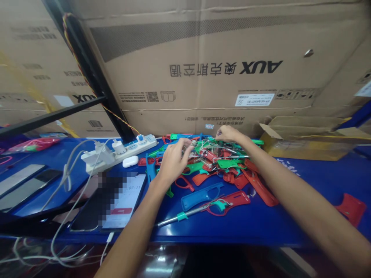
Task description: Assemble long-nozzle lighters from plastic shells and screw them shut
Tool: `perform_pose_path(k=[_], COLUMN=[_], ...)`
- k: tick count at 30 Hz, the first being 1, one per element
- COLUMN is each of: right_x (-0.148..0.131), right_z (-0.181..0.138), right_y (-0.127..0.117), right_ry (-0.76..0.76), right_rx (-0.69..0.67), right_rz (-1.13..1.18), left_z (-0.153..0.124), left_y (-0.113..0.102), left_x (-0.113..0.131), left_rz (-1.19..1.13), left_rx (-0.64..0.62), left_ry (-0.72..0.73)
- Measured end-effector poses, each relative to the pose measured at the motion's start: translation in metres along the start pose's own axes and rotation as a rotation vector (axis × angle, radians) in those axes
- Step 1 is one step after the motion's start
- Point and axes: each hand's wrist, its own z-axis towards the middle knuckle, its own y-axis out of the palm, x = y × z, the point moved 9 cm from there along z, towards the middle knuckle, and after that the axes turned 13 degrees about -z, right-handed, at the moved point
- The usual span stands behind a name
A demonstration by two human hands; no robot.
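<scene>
A heap of lighter parts lies at the back of the blue table, with red lighter shells (259, 187), green shells (197, 168), clear pieces and thin wires mixed together. My left hand (175, 158) is at the heap's left side, thumb and fingers curled around something small and pale that I cannot make out. Over the far edge of the heap, my right hand (227, 134) is closed, its fingertips pinched on something too small to name. In front lie a blue shell (199, 196), a red shell (237, 200) and a long-nosed lighter assembly (185, 214) with a metal tube.
To the left are a power strip (127, 152) with chargers, a white earbud case (130, 161), a lit phone (124, 204) and trailing cables. An open carton (307, 139) stands at the back right. Large cardboard boxes (203, 38) wall off the rear. One red shell (352, 208) lies far right.
</scene>
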Motion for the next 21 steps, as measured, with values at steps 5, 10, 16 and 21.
perform_pose_path(k=[5, 10, 16, 21], right_x=[-0.008, -0.027, -0.046, -0.052], right_z=[-0.040, -0.092, -0.124, -0.133], right_y=[-0.021, -0.021, -0.008, -0.003], right_ry=[-0.110, -0.234, -0.315, -0.335], right_rx=[0.121, 0.144, 0.110, 0.111], right_rz=[0.275, 0.599, 0.819, 0.929], left_z=[-0.001, -0.003, -0.008, -0.007], left_y=[0.007, 0.021, 0.029, 0.024], left_x=[0.005, 0.019, 0.032, 0.036], left_rz=[-0.022, -0.045, -0.071, -0.086], left_rx=[-0.039, -0.121, -0.187, -0.169], left_ry=[0.043, 0.102, 0.142, 0.164])
